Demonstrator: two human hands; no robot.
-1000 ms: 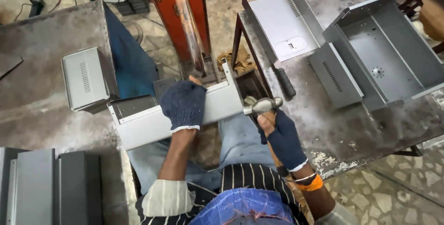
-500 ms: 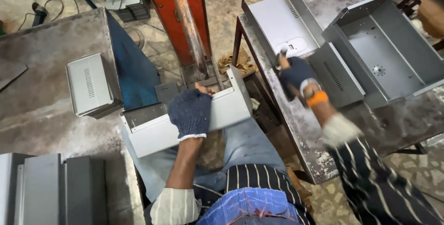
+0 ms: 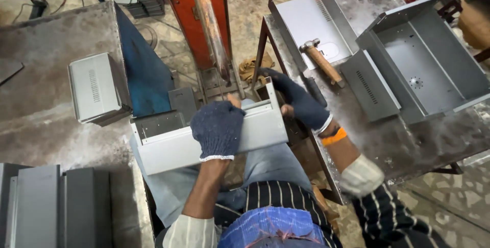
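A long grey sheet-metal channel piece (image 3: 168,148) lies across my lap. My left hand (image 3: 218,128), in a dark blue knit glove, grips it near the middle from above. My right hand (image 3: 296,97), also gloved, holds the piece's right end by its upturned flange. A hammer (image 3: 320,60) with a wooden handle lies on the metal table to the right, resting on a pale grey panel (image 3: 306,23), apart from both hands.
A grey open metal box (image 3: 434,64) and a vented panel (image 3: 368,91) sit on the right table (image 3: 408,141). A red press column (image 3: 204,18) stands ahead. A vented grey box (image 3: 94,89) rests on the left bench, grey stacked panels (image 3: 46,204) at lower left.
My right hand carried the hammer to the right table, left it there, and came back to grip the right end of the channel piece. My left hand stayed on the piece.
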